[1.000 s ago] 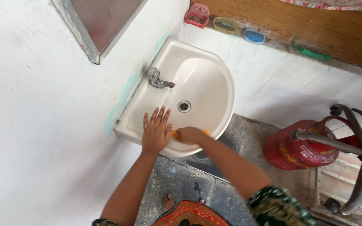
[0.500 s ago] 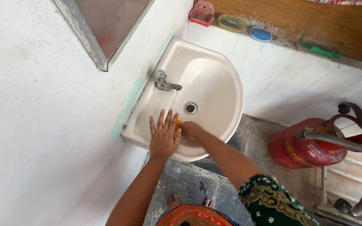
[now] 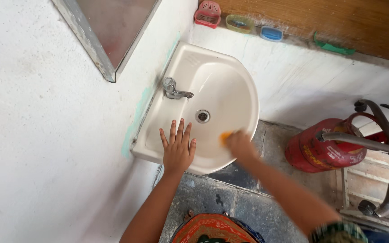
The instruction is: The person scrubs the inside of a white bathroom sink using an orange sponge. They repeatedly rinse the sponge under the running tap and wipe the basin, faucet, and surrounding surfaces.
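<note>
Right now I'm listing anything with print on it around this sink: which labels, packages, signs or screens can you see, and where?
Printed label: yellow band on the red gas cylinder, lying on the floor right of the sink.
No packages, signs or screens show.

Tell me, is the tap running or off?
Off, it seems. No stream falls from the tap, and the washbasin holds no standing water around its drain.

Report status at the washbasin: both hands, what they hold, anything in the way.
Left hand flat, open on washbasin rim. Right hand gripping orange scrubber inside the bowl. Tap and drain apart from both hands.
</note>
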